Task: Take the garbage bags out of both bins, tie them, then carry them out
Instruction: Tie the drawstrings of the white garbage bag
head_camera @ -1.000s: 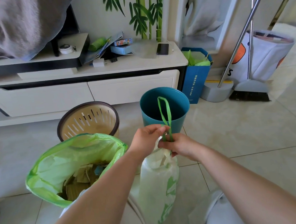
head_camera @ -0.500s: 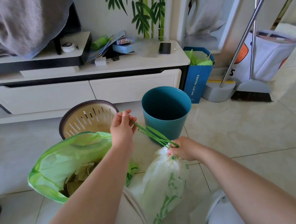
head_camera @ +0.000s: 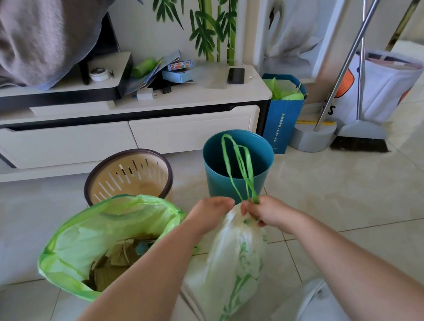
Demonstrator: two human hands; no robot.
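- Just in front of the teal bin (head_camera: pixel 221 188), the white bag (head_camera: pixel 231 257) hangs from both hands, its neck gathered shut.
- The right hand (head_camera: pixel 266 212) pinches the green drawstring loops (head_camera: pixel 240 167) at their root. The left hand (head_camera: pixel 208 213) curls round the puckered neck beside it.
- The bag looks light and limp, and its thin, slippery film might tear. The drawstrings, taken close to the neck, seem the safest hold.
- Left of the teal bin stands a slotted beige bin (head_camera: pixel 128 174). In front of that, the green bag (head_camera: pixel 88 241) sits open and untied, with scraps inside.
- Right of the teal bin are a blue paper bag (head_camera: pixel 284 121) and a broom (head_camera: pixel 360 139), which could crowd the way out.
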